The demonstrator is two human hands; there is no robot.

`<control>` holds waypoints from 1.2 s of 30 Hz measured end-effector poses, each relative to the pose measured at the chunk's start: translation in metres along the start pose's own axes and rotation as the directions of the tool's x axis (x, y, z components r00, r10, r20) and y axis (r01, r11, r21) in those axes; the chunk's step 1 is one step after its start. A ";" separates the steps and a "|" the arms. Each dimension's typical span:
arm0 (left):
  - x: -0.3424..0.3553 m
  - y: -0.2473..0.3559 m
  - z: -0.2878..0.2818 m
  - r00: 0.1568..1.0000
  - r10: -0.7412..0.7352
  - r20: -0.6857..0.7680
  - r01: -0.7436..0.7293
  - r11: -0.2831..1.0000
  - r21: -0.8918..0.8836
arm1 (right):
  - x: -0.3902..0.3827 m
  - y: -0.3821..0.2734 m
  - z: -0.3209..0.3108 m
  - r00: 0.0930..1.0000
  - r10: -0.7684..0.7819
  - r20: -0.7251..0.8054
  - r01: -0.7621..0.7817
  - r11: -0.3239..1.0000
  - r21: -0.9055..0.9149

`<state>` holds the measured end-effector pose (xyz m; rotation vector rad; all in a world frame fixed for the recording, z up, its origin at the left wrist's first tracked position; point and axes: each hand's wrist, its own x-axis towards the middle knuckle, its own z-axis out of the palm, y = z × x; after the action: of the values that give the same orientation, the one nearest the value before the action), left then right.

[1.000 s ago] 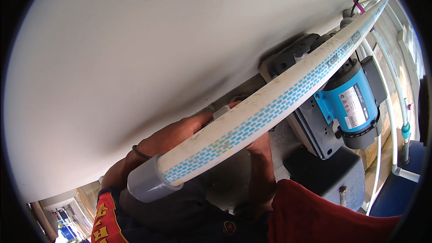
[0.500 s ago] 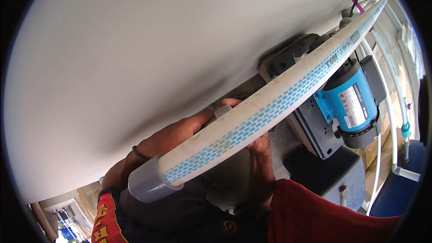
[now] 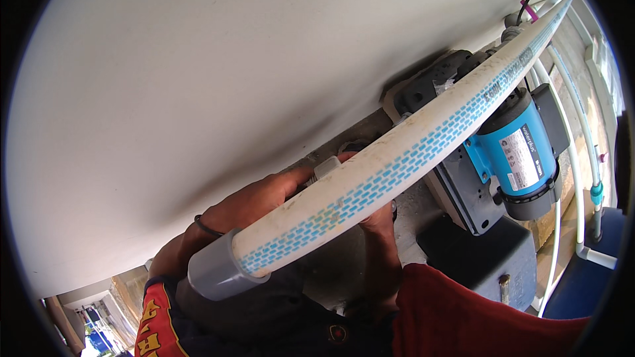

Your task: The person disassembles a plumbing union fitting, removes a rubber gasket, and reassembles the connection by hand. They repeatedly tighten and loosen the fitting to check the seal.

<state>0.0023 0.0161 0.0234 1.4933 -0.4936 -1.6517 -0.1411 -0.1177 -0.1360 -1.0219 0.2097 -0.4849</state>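
Across the middle of the view, running from low on the left to the far upper right corner, lies a long white pipe (image 3: pixel 397 162) printed with rows of small blue dashes, and everything else is best placed against it. Its near, lower end carries a plain grey coupling (image 3: pixel 215 270) pushed over it. Just behind the pipe, about a third of the way up from that coupling, the left hand (image 3: pixel 264 199) reaches in along the pale wall (image 3: pixel 218 73), its fingers closed around a small white fitting (image 3: pixel 326 169) that sits touching the pipe's upper edge; a dark band circles the wrist. Below the pipe at nearly the same spot, the right hand (image 3: pixel 378 219) comes up from underneath, its fingers hidden by the pipe, so whether they are apart or clamped on something cannot be told. Farther up the pipe and on its lower side sits a blue pump motor (image 3: pixel 514 153) with a black end cap, mounted on a dark grey base (image 3: pixel 463 192), the pipe passing across its top. Above the pipe near there, a dark bracket (image 3: pixel 430 86) stands against the wall. Beyond the motor, thinner white pipes (image 3: pixel 575 158) run down the right edge. Beneath the pipe's near end, red and dark clothing (image 3: pixel 456 317) fills the lower edge.
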 end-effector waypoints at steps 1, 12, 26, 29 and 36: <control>-0.001 -0.001 0.000 1.000 -0.009 -0.009 0.009 1.000 -0.019 | -0.002 0.000 0.001 1.000 -0.027 -0.014 0.027 0.998 -0.048; 0.001 0.005 0.001 0.976 0.216 -0.020 -0.177 0.849 0.498 | 0.018 0.024 -0.004 0.938 -0.106 0.330 -0.061 0.887 0.457; 0.001 0.002 0.002 0.964 0.266 -0.018 -0.223 0.838 0.498 | -0.010 0.022 0.031 0.994 -0.007 -0.106 0.041 0.947 0.320; 0.004 0.000 0.005 0.957 0.292 -0.005 -0.253 0.839 0.482 | -0.018 0.005 0.038 0.987 -0.027 -0.158 0.060 0.976 0.209; 0.006 0.021 -0.008 0.994 0.095 0.051 -0.107 0.926 0.362 | -0.006 0.002 0.027 0.998 -0.052 -0.028 0.058 0.939 0.340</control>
<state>0.0172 0.0017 0.0341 1.6745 -0.9215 -1.5631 -0.1352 -0.0934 -0.1241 -0.6848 0.1077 -0.5601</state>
